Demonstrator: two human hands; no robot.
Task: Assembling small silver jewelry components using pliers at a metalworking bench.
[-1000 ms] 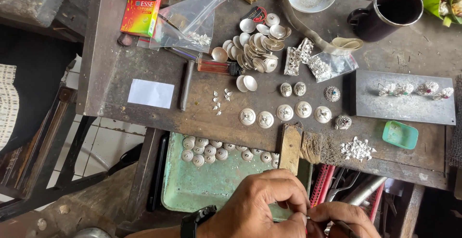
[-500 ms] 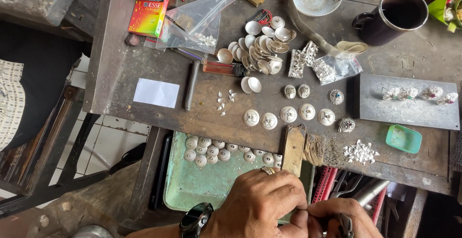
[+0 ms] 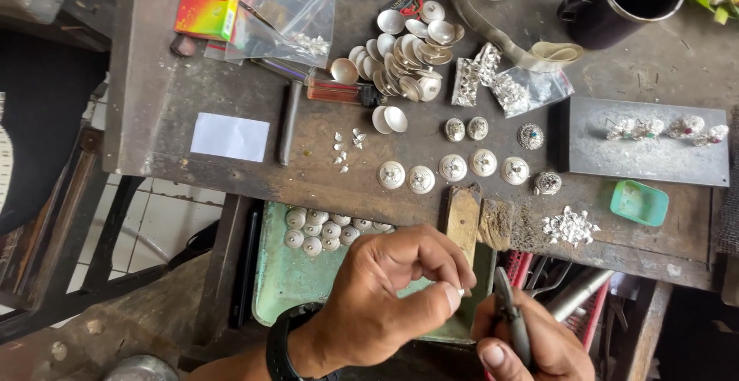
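- A tiny silver piece (image 3: 462, 292) was pinched between the closed fingertips of the left hand (image 3: 389, 289), above the pale green metal tray (image 3: 289, 277).
- Dark-handled pliers (image 3: 512, 323) were gripped in the closed right hand (image 3: 531, 342), just beside the piece.

- Workbench (image 3: 192, 81) fills the upper frame.
- Tray (image 3: 285, 273) sits below its front edge, lower centre.
- Mug (image 3: 623, 0) upper right.
- Paper slip (image 3: 229, 136) centre left.
- Both hands at bottom: left hand (image 3: 392, 289), right hand (image 3: 531, 342) beside it.

Soft even daylight, faint shadows, glare on silver discs (image 3: 406, 58), sharp centre, edges w/ slight blur
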